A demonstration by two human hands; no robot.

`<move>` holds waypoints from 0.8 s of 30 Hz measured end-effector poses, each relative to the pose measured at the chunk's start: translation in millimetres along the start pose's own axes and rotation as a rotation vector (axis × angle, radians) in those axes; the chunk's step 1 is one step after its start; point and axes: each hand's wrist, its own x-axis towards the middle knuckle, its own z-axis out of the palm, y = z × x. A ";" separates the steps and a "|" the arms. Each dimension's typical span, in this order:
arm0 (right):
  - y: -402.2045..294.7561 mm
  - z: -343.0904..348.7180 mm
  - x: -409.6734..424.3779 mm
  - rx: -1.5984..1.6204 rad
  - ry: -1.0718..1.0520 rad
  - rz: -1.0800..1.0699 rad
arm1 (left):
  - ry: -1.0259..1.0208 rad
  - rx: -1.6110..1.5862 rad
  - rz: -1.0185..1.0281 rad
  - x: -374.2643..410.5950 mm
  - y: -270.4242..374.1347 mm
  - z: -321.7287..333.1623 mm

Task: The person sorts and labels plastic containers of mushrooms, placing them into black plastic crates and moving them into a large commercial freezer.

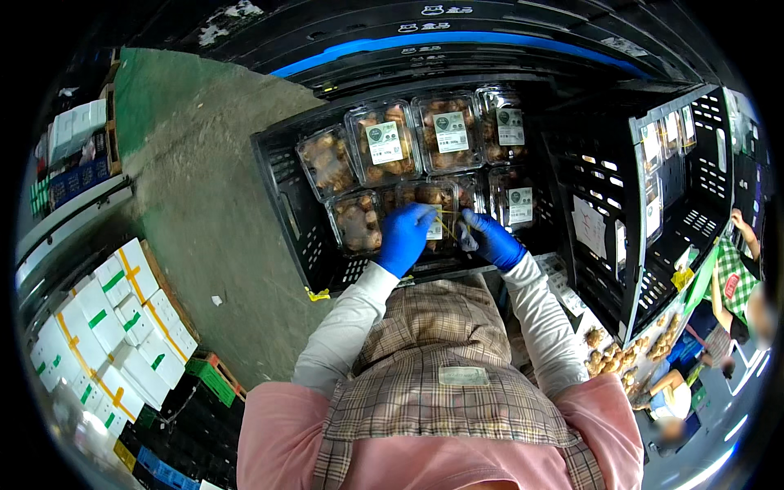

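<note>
My left hand (404,239), in a blue glove, is over the near row of clear plastic clamshell boxes in a black plastic crate (288,245). Its fingertips pinch one end of a yellow rubber band (448,223). My right hand (493,239), gloved too, is at the band's other side, with a small crumpled translucent piece at its fingers. Beneath the band lies a labelled clamshell box (438,193) of brown root vegetables. Several similar boxes (384,144) fill the crate, most with white and green labels. Two boxes at the left (355,223) show no label.
Another black crate (674,245) with labelled boxes stands at the right. Beyond it are loose brown root vegetables (618,361) on a table and several people. Stacked black crates (490,55) rise ahead. White foam boxes (116,324) with orange and green tape are stacked at the left.
</note>
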 end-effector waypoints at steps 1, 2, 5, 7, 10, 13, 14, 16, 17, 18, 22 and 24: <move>0.0 -3.5 -0.1 -0.054 0.001 -0.017 | 0.038 -0.219 -0.145 0.6 1.2 -1.4; -2.4 -7.9 -0.1 -0.107 0.021 -0.015 | 0.084 -0.441 -0.278 1.2 2.2 -3.5; -11.1 -16.7 4.9 -0.568 0.074 -0.138 | -0.162 -1.371 -0.505 3.1 3.8 -12.0; -20.7 -21.0 9.0 -0.534 0.253 -0.091 | -0.184 -1.016 -0.417 4.2 3.4 -18.6; -28.0 -19.1 12.9 -0.444 0.232 -0.150 | -0.161 -0.615 -0.372 8.4 0.5 -20.8; -26.4 -9.0 14.6 -0.435 0.272 -0.122 | -0.072 -0.347 -0.210 14.5 -4.2 -15.7; -24.9 -5.4 14.1 -0.395 0.272 -0.114 | -0.026 -0.248 -0.211 16.0 -6.2 -15.9; -20.4 2.8 13.7 -0.397 0.279 -0.144 | 0.014 -0.418 -0.252 17.1 -9.3 -14.1; -19.0 6.1 13.1 -0.315 0.251 -0.120 | 0.034 -0.498 -0.312 16.2 -10.0 -13.7; -16.7 10.1 12.8 -0.237 0.213 -0.105 | -0.041 -0.504 -0.334 15.0 -9.7 -12.0; -12.2 19.0 10.6 0.078 0.143 -0.095 | -0.230 -0.303 -0.227 6.6 -1.6 -0.2; -9.6 20.6 9.7 0.088 0.172 -0.106 | -0.161 -0.221 -0.186 3.7 4.6 7.0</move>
